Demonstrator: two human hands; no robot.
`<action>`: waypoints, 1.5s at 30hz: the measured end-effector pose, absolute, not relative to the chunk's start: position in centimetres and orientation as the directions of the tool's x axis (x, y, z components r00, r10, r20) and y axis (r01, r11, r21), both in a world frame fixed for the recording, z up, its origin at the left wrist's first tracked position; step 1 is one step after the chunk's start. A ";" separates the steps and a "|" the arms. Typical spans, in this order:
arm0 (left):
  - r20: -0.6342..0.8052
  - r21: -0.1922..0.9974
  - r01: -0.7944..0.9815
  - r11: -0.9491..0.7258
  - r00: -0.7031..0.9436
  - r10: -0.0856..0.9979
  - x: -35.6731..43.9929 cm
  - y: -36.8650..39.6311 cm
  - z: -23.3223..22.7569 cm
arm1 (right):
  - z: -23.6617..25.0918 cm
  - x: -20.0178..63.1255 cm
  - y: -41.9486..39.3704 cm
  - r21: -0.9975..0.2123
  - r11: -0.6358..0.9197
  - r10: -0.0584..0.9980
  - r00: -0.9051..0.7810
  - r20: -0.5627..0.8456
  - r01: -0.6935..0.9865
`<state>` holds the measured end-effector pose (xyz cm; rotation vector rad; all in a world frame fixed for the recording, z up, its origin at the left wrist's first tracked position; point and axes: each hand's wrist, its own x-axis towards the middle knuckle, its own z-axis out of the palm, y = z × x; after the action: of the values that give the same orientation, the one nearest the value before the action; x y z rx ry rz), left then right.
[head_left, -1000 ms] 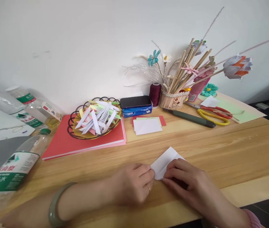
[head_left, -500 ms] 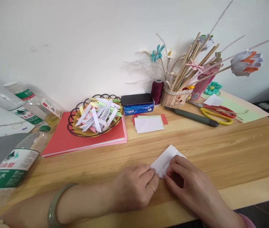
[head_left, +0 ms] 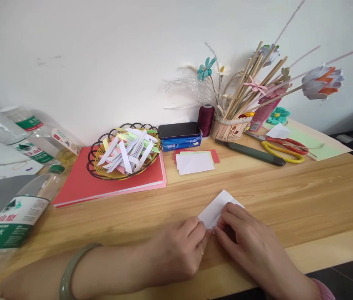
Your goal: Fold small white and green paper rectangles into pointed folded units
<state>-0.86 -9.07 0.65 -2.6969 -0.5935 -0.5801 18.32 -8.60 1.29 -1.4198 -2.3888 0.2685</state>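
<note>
A small folded piece of white paper (head_left: 217, 207) lies flat near the front edge of a light wooden table (head_left: 289, 200). Both hands press on its near corner: the left hand (head_left: 176, 250), curled with fingertips pinching the edge, and the right hand (head_left: 245, 237), fingers bent down on top of it. Behind sits a small stack of white, green and red cards (head_left: 195, 161). Further left, a black wire basket of folded paper strips (head_left: 123, 152) rests on red card sheets (head_left: 83, 183).
</note>
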 end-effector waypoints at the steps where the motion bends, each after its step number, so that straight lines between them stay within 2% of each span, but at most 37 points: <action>1: 0.448 -0.217 0.456 -0.863 0.832 0.328 -0.8 -9.0 0.7 | 1.4 18.3 -8.6 -0.330 0.481 0.876 -0.438 0.200 0.812; 11: 0.402 -0.241 0.454 -0.858 0.851 0.337 -1.0 -9.1 -0.2 | 1.8 18.2 -8.6 -0.274 0.485 0.872 -0.437 0.220 0.831; 21: 0.358 -0.177 0.442 -0.880 0.861 0.360 -1.2 -9.1 -0.2 | 1.0 18.3 -9.0 -0.230 0.529 0.838 -0.462 0.289 0.817; 27: 0.349 -0.132 0.444 -0.886 0.858 0.378 -1.4 -8.8 0.4 | 0.5 18.9 -9.2 -0.282 0.528 0.838 -0.437 0.328 0.801; 32: 0.348 -0.086 0.457 -0.885 0.846 0.403 -1.8 -8.7 -0.1 | 0.9 19.7 -8.9 -0.353 0.548 0.835 -0.469 0.288 0.759; 35: 0.377 -0.072 0.470 -0.880 0.829 0.413 -2.1 -8.2 -0.5 | 0.9 20.6 -8.8 -0.296 0.606 0.791 -0.525 0.313 0.738; 38: 0.412 -0.105 0.457 -0.883 0.828 0.380 -2.3 -7.3 -0.3 | 1.2 21.1 -9.1 -0.197 0.727 0.677 -0.638 0.367 0.658; 41: 0.440 -0.162 0.477 -0.864 0.819 0.369 -2.4 -6.5 0.4 | 1.6 20.9 -10.0 -0.152 0.813 0.573 -0.722 0.388 0.563; 45: 0.400 -0.103 0.529 -0.842 0.798 0.452 -2.2 -6.5 0.9 | 1.8 19.8 -11.6 -0.090 0.820 0.554 -0.747 0.367 0.565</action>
<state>-2.23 -6.46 0.91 -2.7763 -0.7666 -0.5398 19.80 -11.57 1.78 -0.8405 -2.6231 -0.0376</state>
